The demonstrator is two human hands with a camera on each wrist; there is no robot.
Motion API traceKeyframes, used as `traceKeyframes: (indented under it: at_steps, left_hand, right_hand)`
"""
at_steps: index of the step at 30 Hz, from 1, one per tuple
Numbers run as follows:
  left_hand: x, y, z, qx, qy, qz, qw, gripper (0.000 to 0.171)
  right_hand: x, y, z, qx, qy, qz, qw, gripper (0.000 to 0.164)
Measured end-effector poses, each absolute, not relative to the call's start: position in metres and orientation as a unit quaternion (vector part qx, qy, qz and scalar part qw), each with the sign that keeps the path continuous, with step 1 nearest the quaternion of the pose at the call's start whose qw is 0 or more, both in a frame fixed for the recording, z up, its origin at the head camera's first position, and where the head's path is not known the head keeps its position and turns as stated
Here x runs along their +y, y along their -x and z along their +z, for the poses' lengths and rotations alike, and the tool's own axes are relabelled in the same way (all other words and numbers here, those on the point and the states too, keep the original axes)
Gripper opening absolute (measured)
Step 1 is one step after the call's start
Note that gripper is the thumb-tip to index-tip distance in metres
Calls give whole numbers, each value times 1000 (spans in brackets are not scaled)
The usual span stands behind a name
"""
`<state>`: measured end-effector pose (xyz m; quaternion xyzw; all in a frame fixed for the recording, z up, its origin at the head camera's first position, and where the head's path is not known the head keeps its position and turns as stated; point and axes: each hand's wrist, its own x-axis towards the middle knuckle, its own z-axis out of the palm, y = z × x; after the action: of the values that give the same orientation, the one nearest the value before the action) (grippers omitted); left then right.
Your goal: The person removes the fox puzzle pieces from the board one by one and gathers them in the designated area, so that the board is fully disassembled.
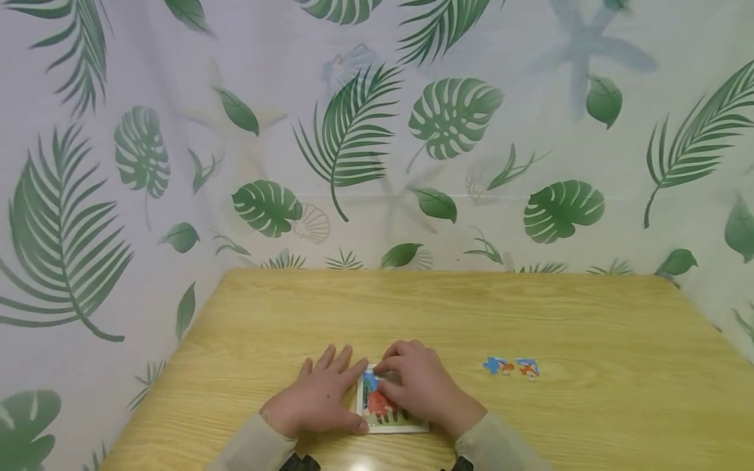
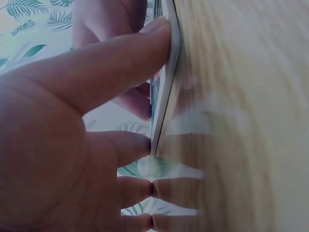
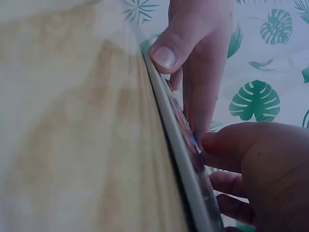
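Observation:
A small jigsaw puzzle in a white-rimmed tray [image 1: 397, 429] lies flat on the wooden table near its front edge, its picture in red, blue and green. My left hand [image 1: 321, 398] is spread at its left side, thumb on the near left corner and index finger at the far left corner. In the left wrist view the thumb [image 2: 120, 60] rests straight on the rim. Over the puzzle, my right hand [image 1: 421, 383] bends its fingers down to the picture, thumb and index tips close together. I cannot tell whether a piece is between them.
Two loose puzzle pieces, a blue and orange one [image 1: 499, 366] and another beside it [image 1: 528, 367], lie on the table [image 1: 589, 340] to the right of the tray. Behind the table hangs a white cloth [image 1: 377, 248] printed with green leaves.

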<state>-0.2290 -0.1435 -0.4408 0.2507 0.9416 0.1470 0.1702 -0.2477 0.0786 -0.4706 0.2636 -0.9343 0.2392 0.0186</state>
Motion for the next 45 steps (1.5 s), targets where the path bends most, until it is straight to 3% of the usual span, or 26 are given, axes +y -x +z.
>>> traceKeyframes:
  at_steps: [7,14,21,33,36,45]
  left_hand:
    - [-147,223,-443,939,-245,153,186,100]
    - [-145,228,-442,938,-254,165,167,89]
    - [-142,228,-444,938,-251,168,170,88]
    - [-143,229,-437,938,-248,169,171,86]
    - [-143,228,-436,937,-248,174,172,85]
    - [-142,226,-435,939,-246,170,168,85]
  right_hand:
    - [67,246,-466,-940,-263,216,-1,18]
    - [64,248,-469,-942,-240,232,26,20]
    - [69,247,-475,-931,-226,285,17,20]
    - [70,253,-473,-925,-227,305,13,8]
    - [72,251,-472,-913,-233,333,18,3]
    - [93,250,-471,-870,-173,462,-12,9]
